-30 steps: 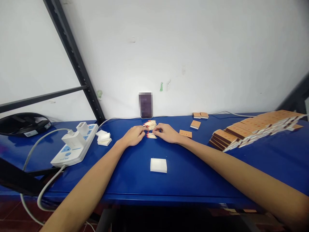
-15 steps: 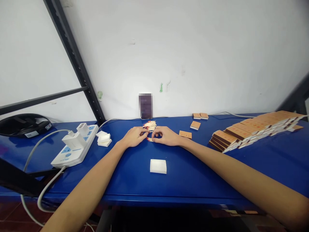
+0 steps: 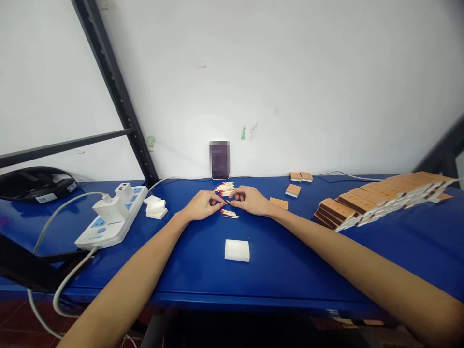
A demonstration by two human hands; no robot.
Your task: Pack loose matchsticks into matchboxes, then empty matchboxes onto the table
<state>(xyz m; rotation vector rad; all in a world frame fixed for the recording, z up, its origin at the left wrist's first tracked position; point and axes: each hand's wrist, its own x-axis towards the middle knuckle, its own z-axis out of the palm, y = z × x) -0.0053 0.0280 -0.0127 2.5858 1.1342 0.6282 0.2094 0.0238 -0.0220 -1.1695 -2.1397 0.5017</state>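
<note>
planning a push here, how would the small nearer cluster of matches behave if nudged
The small cluster of matches would probably spread apart, as the sticks lie loose, with no visible tie. They look thin, so likely light and easily snapped. They may slide readily, since the blue tabletop looks smooth and shiny.

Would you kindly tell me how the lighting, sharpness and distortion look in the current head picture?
Head view: the wall is brightest around the pixelated device, dimmer toward the top right corner; head view: the space beneath the blue table is nearly black; head view: stacked matchboxes look stretched toward the right edge, and the matches are too small to count.
</note>
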